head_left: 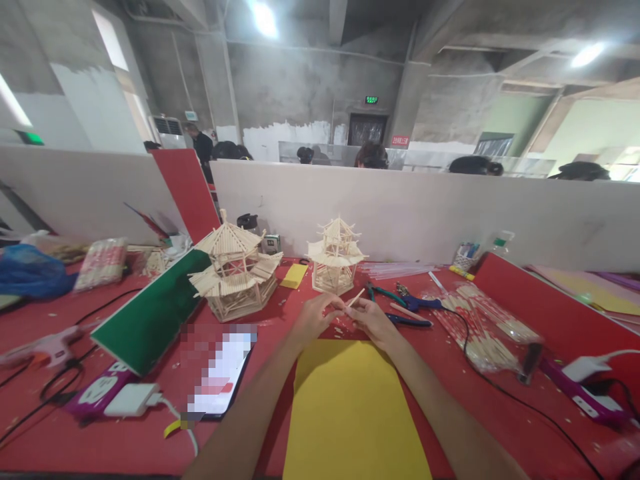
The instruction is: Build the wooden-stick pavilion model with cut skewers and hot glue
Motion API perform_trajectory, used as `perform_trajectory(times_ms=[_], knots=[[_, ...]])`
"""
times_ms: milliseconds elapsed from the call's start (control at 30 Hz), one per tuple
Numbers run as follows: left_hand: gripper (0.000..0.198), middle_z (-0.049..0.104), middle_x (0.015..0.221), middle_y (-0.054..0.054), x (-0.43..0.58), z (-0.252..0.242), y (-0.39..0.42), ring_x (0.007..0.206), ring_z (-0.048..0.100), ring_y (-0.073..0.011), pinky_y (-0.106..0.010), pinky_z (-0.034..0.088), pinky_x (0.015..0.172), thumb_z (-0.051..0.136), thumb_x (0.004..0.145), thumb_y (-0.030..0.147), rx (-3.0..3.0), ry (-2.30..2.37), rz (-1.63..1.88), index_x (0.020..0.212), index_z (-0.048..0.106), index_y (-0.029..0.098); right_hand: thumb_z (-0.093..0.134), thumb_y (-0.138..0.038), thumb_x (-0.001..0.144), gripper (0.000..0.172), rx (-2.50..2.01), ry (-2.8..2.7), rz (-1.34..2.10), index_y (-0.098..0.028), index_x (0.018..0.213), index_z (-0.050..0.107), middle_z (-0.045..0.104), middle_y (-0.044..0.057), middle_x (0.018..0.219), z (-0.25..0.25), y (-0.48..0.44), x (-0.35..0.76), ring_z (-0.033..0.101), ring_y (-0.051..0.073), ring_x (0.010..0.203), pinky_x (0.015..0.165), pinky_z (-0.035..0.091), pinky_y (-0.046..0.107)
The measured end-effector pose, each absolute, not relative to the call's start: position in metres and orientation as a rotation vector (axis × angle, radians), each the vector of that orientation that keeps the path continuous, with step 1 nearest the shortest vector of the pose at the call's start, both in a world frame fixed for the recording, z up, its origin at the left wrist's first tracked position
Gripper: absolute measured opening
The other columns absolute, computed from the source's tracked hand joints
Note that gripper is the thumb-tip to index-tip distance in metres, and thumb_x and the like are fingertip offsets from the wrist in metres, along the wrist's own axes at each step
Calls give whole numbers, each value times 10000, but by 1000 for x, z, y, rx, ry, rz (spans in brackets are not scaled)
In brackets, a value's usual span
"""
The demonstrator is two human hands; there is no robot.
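Note:
Over the red table, just in front of the smaller stick pagoda (337, 260), my two hands meet at their fingertips. A short pale wooden stick (357, 297) pokes up, tilted, from the closed fingers of my right hand (373, 321). The fingers of my left hand (315, 321) are pinched at the stick's lower end; what lies between them is too small to make out. Below my wrists lies a yellow sheet (353, 407). A larger stick pagoda (237, 273) stands to the left. Small wood scraps are scattered around my fingers.
Pliers (407, 320) and a blue glue gun (420, 303) lie at the right, beside bagged sticks (483, 333). Left are a phone (223, 373), a green board (155, 320), a pink glue gun (50, 347) and a power strip (100, 393). A white partition (400, 213) closes off the back.

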State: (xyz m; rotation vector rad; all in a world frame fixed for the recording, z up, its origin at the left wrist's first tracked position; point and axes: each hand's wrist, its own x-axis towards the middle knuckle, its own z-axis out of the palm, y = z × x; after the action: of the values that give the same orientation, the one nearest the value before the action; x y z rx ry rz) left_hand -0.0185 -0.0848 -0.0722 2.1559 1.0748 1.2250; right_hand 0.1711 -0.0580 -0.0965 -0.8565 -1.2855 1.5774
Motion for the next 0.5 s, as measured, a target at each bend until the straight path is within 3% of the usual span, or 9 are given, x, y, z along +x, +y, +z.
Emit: perform_trajectory(times_ms=[500], knots=[[199,711,980,-31,-17,-74,-85,917,644,-174,-274,470,847,595,888,375,2163,1068,1207,972,654,205,849,-414,623,360,-887,-1331,1540,-178,858,713,664,-15,761,-97,-58,172,541,85,596,562,434,198]])
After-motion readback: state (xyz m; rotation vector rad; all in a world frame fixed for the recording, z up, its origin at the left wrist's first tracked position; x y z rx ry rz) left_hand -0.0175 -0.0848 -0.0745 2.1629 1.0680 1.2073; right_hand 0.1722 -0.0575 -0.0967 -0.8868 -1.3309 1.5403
